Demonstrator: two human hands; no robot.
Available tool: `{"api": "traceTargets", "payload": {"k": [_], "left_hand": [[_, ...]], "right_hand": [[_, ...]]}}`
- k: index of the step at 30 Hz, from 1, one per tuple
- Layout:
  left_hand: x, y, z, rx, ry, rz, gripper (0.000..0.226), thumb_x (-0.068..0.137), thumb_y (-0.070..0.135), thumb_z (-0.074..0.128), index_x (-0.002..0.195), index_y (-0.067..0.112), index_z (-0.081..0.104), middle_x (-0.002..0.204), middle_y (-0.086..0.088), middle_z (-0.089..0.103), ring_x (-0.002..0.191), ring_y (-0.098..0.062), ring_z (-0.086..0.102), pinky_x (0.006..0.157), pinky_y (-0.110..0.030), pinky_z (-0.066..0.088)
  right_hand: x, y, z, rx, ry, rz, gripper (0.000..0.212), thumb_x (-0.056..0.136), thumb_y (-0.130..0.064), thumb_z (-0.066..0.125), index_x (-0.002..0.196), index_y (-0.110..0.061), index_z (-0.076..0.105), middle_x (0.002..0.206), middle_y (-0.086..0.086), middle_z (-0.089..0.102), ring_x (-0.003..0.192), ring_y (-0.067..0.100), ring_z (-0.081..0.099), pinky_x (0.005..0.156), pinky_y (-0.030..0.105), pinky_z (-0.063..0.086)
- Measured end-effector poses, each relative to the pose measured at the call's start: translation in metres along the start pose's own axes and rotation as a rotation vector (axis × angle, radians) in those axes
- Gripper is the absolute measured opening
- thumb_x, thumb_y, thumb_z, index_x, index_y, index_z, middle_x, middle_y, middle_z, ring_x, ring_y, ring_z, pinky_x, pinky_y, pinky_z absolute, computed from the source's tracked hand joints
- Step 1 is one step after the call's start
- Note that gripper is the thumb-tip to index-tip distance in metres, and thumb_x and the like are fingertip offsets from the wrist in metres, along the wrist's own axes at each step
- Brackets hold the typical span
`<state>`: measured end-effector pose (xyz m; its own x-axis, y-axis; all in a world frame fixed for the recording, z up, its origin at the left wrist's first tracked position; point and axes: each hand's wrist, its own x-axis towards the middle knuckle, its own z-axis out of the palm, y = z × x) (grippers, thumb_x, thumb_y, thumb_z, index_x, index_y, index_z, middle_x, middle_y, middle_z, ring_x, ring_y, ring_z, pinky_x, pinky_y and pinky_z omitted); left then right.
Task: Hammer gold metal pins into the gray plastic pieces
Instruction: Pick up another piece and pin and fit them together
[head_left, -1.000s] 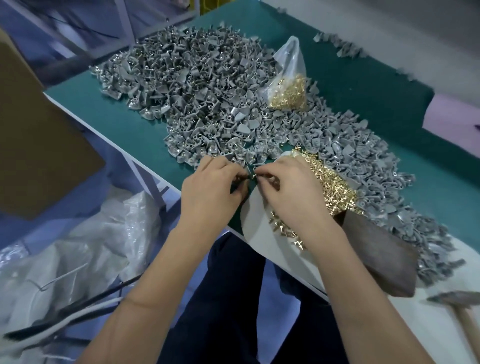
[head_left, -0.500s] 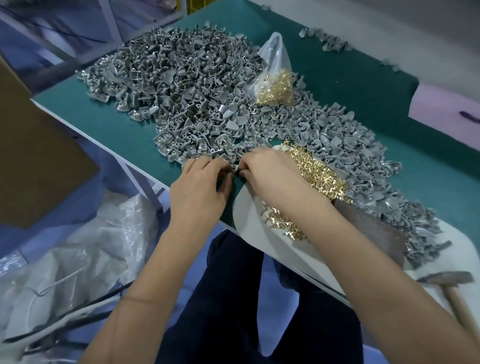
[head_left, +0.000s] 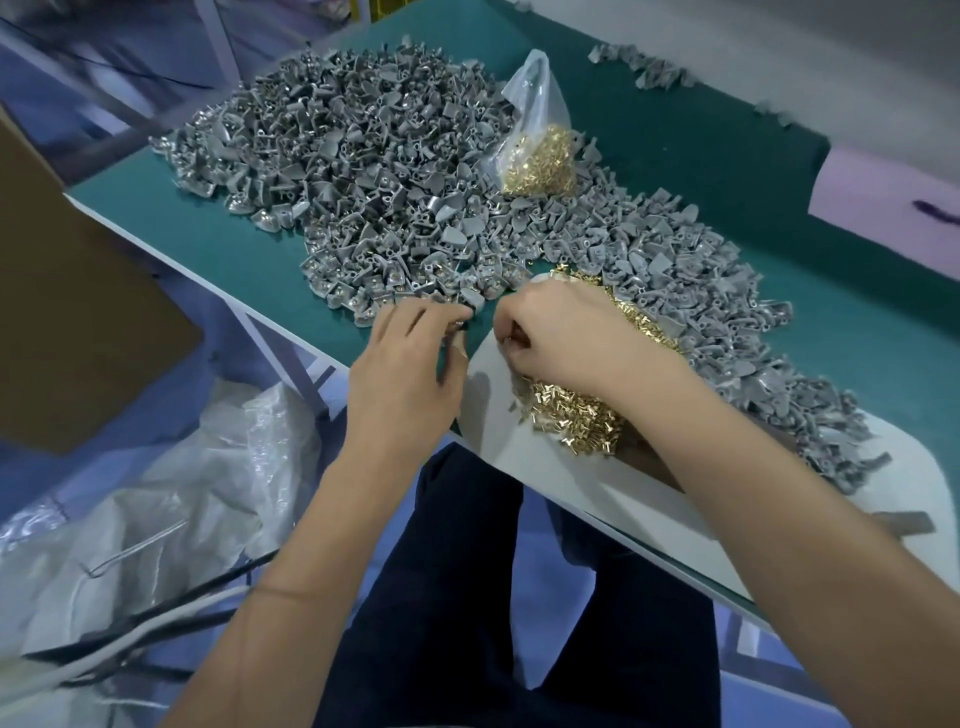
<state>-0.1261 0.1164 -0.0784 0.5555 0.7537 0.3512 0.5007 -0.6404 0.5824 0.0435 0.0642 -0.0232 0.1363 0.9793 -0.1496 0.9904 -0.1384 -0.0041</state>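
Pinching a gray piece (head_left: 460, 325), left hand (head_left: 402, 384) waits; right hand (head_left: 563, 340) curls over loose pins (head_left: 571, 415) (contents hidden), supply close.

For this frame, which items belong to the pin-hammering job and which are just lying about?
Job: gray plastic pieces; loose gold pins; bagged gold pins; left hand; right hand.
Lying about: cardboard; crumpled plastic sheeting; lilac sheet.
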Motion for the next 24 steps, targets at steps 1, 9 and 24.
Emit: {"api": "traceTargets", "payload": {"k": [1,9,24], "left_hand": [[-0.001,0.004,0.001,-0.028,-0.034,0.012,0.025,0.095,0.016,0.060,0.118,0.021,0.067,0.112,0.006,0.063,0.112,-0.019,0.053,0.074,-0.037,0.051],[-0.006,0.031,0.021,-0.112,-0.143,0.079,0.017,0.093,0.023,0.065,0.109,0.027,0.070,0.102,0.013,0.065,0.104,-0.016,0.056,0.074,-0.039,0.052],[0.040,0.112,0.075,-0.256,-0.425,0.254,0.018,0.098,0.032,0.061,0.113,0.035,0.068,0.109,0.021,0.065,0.097,0.005,0.058,0.082,-0.025,0.051]], "right_hand": [[-0.005,0.003,0.000,0.009,-0.003,0.012,0.011,0.089,-0.026,0.059,0.095,-0.031,0.067,0.093,-0.005,0.065,0.087,0.021,0.063,0.072,0.034,0.052],[-0.064,0.029,0.007,0.327,0.163,0.134,0.008,0.091,-0.026,0.060,0.096,-0.030,0.066,0.099,-0.015,0.064,0.095,0.009,0.062,0.081,0.035,0.054],[-0.174,0.080,0.049,0.769,0.910,0.651,0.013,0.096,-0.030,0.067,0.085,-0.032,0.061,0.078,-0.018,0.063,0.073,0.008,0.060,0.066,0.014,0.038]]}}
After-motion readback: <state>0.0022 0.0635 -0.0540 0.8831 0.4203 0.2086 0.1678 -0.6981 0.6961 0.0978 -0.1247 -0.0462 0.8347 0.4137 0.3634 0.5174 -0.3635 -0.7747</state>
